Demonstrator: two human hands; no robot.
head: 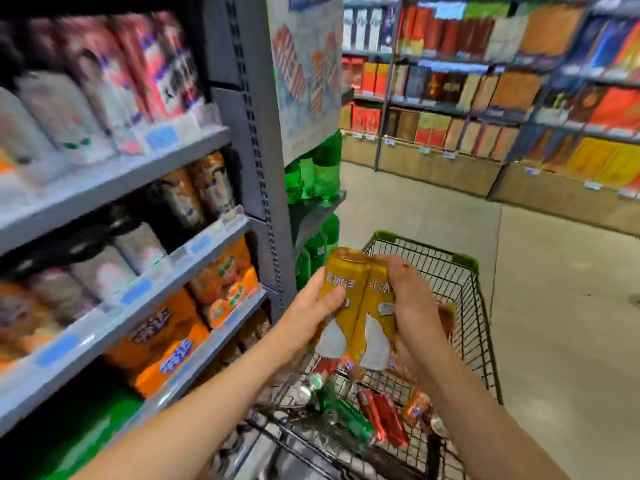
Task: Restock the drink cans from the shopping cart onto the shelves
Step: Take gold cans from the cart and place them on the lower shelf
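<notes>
in the head view, the left hand (313, 308) is gripping one yellow can (341, 296), fingers curled behind it and thumb lying across its front, while the right hand (414, 306) is clamping a second yellow can (375, 327) from the side, its fingertips hiding part of the label. both cans are touching side by side, tilted, above the shopping cart (460, 292). loose cans (382, 422) are lying in the cart, partly hidden by the arms. the shelves (121, 181) at left are blurring badly, their labels unreadable.
</notes>
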